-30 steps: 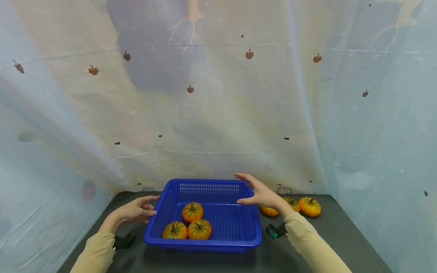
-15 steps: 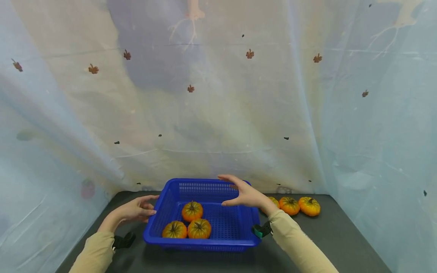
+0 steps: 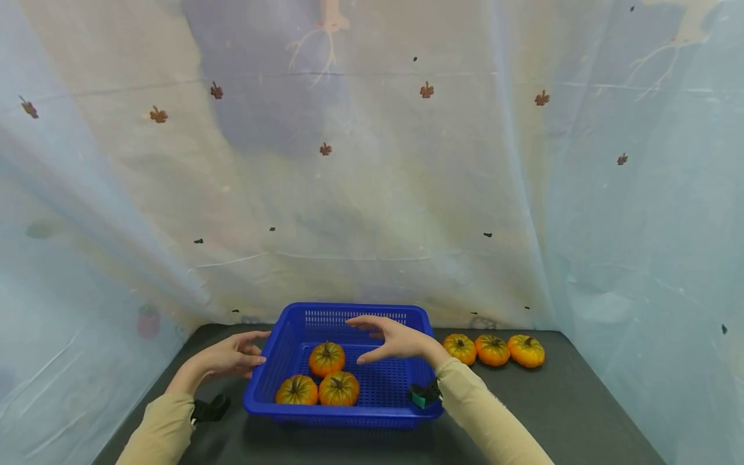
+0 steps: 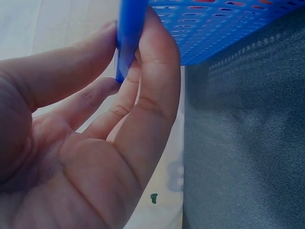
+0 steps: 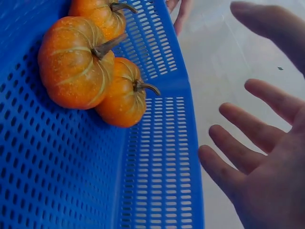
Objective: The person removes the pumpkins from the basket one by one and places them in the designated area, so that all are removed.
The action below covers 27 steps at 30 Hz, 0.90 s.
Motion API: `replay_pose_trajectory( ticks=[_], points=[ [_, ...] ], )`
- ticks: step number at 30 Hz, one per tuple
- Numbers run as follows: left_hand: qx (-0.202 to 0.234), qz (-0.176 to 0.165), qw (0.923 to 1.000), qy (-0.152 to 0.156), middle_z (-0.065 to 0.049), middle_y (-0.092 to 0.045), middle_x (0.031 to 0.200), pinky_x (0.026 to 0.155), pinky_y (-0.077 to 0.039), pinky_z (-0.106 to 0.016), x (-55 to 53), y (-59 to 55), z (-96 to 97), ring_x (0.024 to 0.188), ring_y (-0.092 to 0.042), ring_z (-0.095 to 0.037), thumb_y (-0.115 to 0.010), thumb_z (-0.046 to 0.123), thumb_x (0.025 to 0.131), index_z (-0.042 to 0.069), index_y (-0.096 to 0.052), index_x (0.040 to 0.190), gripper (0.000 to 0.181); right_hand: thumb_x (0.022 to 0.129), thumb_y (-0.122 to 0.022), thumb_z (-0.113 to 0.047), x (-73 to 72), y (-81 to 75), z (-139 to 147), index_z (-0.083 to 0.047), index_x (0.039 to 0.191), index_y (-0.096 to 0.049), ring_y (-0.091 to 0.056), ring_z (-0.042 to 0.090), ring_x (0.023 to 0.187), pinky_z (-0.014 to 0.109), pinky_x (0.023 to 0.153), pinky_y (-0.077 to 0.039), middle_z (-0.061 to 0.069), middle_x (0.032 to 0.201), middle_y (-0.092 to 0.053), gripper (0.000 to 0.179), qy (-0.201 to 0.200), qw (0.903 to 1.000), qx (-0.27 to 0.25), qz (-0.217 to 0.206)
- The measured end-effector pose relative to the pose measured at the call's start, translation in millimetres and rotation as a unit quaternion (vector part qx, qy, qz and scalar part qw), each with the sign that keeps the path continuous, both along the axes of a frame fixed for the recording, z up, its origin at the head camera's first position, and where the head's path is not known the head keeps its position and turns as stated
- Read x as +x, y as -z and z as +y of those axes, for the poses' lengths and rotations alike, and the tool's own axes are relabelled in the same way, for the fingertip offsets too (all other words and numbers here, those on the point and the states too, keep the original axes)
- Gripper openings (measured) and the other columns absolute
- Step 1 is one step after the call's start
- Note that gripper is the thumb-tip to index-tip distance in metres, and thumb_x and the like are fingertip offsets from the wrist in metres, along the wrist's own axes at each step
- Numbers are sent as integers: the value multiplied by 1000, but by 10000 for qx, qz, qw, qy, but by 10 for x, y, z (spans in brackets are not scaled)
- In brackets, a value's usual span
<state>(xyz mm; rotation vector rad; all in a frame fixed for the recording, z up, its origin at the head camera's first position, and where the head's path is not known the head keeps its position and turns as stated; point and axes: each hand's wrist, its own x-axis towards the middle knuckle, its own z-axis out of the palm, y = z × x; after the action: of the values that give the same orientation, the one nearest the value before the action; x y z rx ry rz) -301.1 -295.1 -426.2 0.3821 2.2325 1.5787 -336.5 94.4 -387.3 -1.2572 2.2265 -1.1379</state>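
On the dark bench (image 3: 569, 400), left of its middle: blue basket (image 3: 383, 414), three pumpkins clustered in its left half. Far pumpkin (image 3: 327, 360) alone behind; near-left pumpkin (image 3: 296, 390) and near-right pumpkin (image 3: 339, 389) side by side, touching or nearly so. Right of the basket, toward the far side, three more in a close row: left outer pumpkin (image 3: 459, 349), middle outer pumpkin (image 3: 492, 350), right outer pumpkin (image 3: 527, 351). Your left hand (image 3: 229, 358) pinches the basket's left rim between thumb and curled fingers. Your right hand (image 3: 395, 339) hangs over the basket, right of the cluster; fingers spread, thumb well apart, nothing held. Step reads as steadying with one hand, reaching with the other. Best to grip that rim firmly without lifting, as a one-sided pull could tip the basket. For any pumpkin, come down from above with that same wide spread and take the ribbed body; stems look likely to snap. Fingers wedged between the near pair could roll one.
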Motion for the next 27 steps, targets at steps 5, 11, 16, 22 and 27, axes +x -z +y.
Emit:
replay_pose_trajectory(
  ticks=[5, 11, 16, 22, 27],
  points=[
    [-5, -1, 10000, -46, -18, -65, 100, 79, -54, -48, -7, -6, 0, 88, -66, -34, -65, 13, 92, -10, -16, 147, 77, 87, -71, -25, -28, 46, -97, -21, 145, -39, -36, 21, 134, 52, 108, -30, 2, 148, -37, 67, -68, 9998, 151, -128],
    [47, -137, 9999, -15, -19, -65, 101, 80, -54, -48, -9, -8, 0, 89, -66, -34, -63, 12, 92, -10, -15, 147, 76, 89, -69, -28, -59, 107, -184, -19, 144, -40, -38, 20, 133, 49, 106, -34, -2, 145, -42, 63, -91, 9990, 394, -163],
    [31, -117, 9999, -48, -18, -65, 101, 80, -54, -48, -5, 1, -1, 89, -66, -34, -64, 12, 92, -10, -15, 147, 77, 90, -68, -31, -59, 140, -252, -20, 141, -45, -41, 24, 132, 45, 104, -37, 3, 142, -46, 57, 33, 9975, 657, -237],
    [84, -125, 9999, -56, -18, -65, 101, 80, -54, -48, -21, 12, -9, 89, -66, -34, -64, 12, 92, -10, -15, 147, 77, 92, -65, -28, -68, 164, -309, -11, 140, -48, -44, 25, 128, 37, 101, -41, 12, 139, -49, 54, 100, 9944, 930, -500],
    [110, -154, 9998, -25, -19, -65, 101, 80, -54, -47, -5, -9, 3, 89, -66, -34, -63, 11, 93, -10, -14, 147, 76, 92, -64, -24, -91, 218, -340, -5, 140, -46, -42, 36, 128, 37, 98, -44, 15, 137, -49, 54, 102, 9921, 967, -787]
  ],
)
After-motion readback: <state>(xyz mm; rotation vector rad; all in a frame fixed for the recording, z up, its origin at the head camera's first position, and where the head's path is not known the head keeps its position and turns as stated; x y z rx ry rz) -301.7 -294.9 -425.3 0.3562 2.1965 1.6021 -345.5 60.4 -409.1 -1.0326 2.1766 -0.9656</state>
